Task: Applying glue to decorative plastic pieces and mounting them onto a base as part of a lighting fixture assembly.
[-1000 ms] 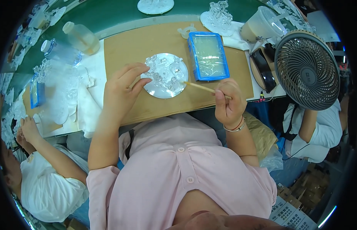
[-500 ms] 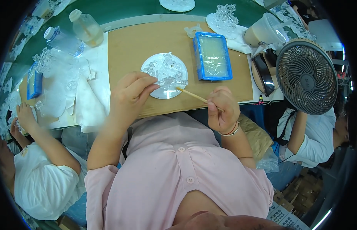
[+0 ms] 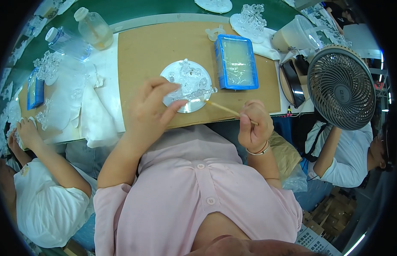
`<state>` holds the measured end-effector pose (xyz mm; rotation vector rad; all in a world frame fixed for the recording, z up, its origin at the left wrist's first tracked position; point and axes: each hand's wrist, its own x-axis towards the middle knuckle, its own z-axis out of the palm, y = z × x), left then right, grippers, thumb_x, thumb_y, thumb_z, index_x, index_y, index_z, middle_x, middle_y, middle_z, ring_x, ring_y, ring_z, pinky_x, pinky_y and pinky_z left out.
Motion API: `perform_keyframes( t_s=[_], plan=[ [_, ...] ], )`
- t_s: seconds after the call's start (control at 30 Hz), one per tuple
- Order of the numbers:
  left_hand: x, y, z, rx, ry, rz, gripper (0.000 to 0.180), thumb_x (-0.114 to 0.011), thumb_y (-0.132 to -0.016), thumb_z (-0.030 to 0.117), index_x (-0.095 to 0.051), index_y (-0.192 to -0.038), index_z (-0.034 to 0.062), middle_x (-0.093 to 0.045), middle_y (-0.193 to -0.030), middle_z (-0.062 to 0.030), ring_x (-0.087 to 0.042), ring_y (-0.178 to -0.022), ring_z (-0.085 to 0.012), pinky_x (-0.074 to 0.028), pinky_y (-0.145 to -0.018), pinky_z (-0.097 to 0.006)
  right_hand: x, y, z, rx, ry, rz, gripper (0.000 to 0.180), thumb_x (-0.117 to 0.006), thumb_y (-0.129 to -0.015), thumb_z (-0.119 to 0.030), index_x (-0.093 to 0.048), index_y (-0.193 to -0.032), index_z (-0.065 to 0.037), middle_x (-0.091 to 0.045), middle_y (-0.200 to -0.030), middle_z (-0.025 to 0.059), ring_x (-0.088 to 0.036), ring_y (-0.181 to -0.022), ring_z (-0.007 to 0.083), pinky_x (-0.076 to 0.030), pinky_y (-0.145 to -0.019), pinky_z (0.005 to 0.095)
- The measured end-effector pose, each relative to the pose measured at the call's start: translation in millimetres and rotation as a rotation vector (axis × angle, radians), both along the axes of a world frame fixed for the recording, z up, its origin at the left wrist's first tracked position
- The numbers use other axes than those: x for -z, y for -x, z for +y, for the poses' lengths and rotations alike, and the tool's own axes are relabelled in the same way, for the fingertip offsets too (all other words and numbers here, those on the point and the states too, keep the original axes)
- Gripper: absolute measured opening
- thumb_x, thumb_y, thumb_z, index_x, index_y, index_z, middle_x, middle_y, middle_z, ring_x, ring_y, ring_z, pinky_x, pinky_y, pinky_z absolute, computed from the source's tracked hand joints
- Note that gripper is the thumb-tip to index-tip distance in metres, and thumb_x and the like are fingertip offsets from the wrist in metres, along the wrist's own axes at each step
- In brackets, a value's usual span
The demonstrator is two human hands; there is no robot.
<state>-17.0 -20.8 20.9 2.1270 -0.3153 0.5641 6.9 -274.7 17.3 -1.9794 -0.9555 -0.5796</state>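
A round white plate (image 3: 177, 70) carrying several small clear plastic pieces (image 3: 194, 83) lies on the brown cardboard. At its left edge, my left hand (image 3: 149, 109) has thumb and fingers apart, with nothing visible between them; the fingers are slightly blurred. My right hand (image 3: 255, 126) closes round a thin wooden stick (image 3: 226, 109), and its darker tip points at the plate's lower right rim. Whether the tip touches a piece I cannot tell. Beyond my right hand stands a blue-rimmed box (image 3: 237, 62) with a pale, shiny inside.
Two plastic bottles (image 3: 95, 32) stand at the back left, by a white cloth (image 3: 96, 119). On the right are a clear jug (image 3: 292, 34), a black object (image 3: 293, 83) and a round fan (image 3: 341, 87). A co-worker (image 3: 49, 196) sits at left, another (image 3: 345, 155) at right.
My left fingers have parted from a pinch. The plate has shifted slightly right on the cardboard, and my right hand has moved a little right with the stick.
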Motion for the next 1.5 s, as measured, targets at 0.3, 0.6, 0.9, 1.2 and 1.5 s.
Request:
perform_keyframes(
  t_s=[0.3,0.6,0.9,1.2,1.5],
  plan=[
    [-1,-15,22,0.054,-0.080,0.193,0.019,-0.069,-0.081,0.003,-0.069,-0.100,0.0046,-0.068,-0.096,-0.0084,-0.064,-0.078,-0.0191,-0.050,-0.071,-0.028,-2,4,7,-0.076,0.028,0.024,0.001,-0.054,-0.088,-0.001,-0.053,-0.088,-0.002,-0.059,-0.069,0.0093,-0.056,-0.060,0.0239,-0.049,-0.068,0.0390],
    [1,3,17,0.010,0.036,0.277,0.013,-0.071,-0.079,0.001,-0.070,-0.093,0.0028,-0.069,-0.086,-0.0081,-0.066,-0.075,-0.0154,-0.052,-0.068,-0.024,-2,1,10,-0.109,0.049,0.001,0.004,-0.055,-0.086,-0.003,-0.053,-0.089,-0.003,-0.061,-0.072,0.0096,-0.056,-0.061,0.0259,-0.051,-0.069,0.0409],
    [4,7,6,-0.003,-0.007,0.144,0.012,-0.073,-0.077,0.001,-0.069,-0.088,0.0028,-0.069,-0.084,-0.0079,-0.066,-0.073,-0.0168,-0.051,-0.064,-0.026,8,12,21,-0.199,0.102,-0.006,0.008,-0.056,-0.085,-0.004,-0.051,-0.091,-0.003,-0.062,-0.075,0.0100,-0.057,-0.063,0.0268,-0.051,-0.070,0.0412],
    [3,11,5,-0.009,0.022,0.182,0.014,-0.074,-0.076,0.000,-0.069,-0.089,0.0030,-0.069,-0.084,-0.0081,-0.066,-0.073,-0.0174,-0.051,-0.063,-0.026,6,0,0,-0.008,-0.007,-0.012,0.015,-0.061,-0.080,0.003,-0.054,-0.091,-0.004,-0.059,-0.072,0.0086,-0.056,-0.061,0.0257,-0.050,-0.068,0.0390],
    [4,12,3,-0.002,-0.010,0.153,0.015,-0.074,-0.076,-0.001,-0.068,-0.089,0.0016,-0.068,-0.084,-0.0092,-0.066,-0.073,-0.0183,-0.053,-0.063,-0.026,-1,6,1,-0.088,-0.005,0.002,0.014,-0.061,-0.081,0.002,-0.054,-0.091,-0.004,-0.058,-0.071,0.0079,-0.055,-0.061,0.0266,-0.049,-0.068,0.0398]
  ],
)
